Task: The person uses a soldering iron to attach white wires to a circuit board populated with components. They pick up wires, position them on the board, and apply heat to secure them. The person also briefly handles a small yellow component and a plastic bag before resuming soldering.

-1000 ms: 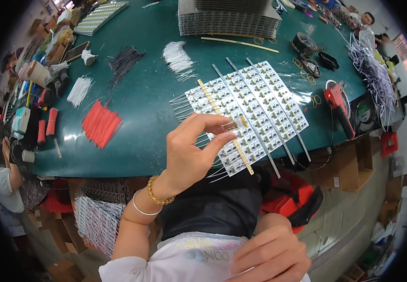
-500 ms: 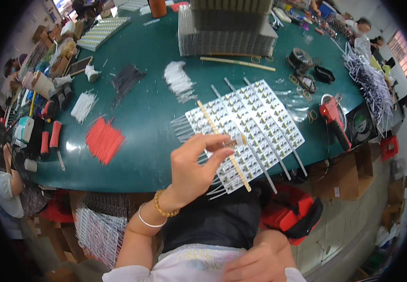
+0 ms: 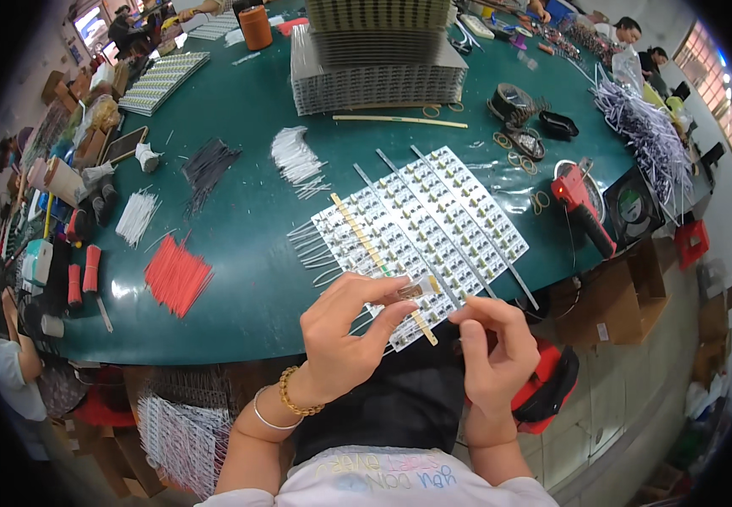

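Left hand [image 3: 345,334] pinches a small part [image 3: 412,290] between thumb and fingertips, at the near edge of the LED panel [image 3: 421,232] on the green table [image 3: 239,135]. Right hand [image 3: 492,351] sits just beside with fingers curled; can't tell if it holds anything. I'd keep the pinch light, align to the wooden strip [image 3: 383,264], and steady the panel with the right.

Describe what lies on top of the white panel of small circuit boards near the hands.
On the white circuit-board panel lie thin grey metal rods and a pale wooden stick. The left hand covers the panel's near edge, hiding what is beneath.
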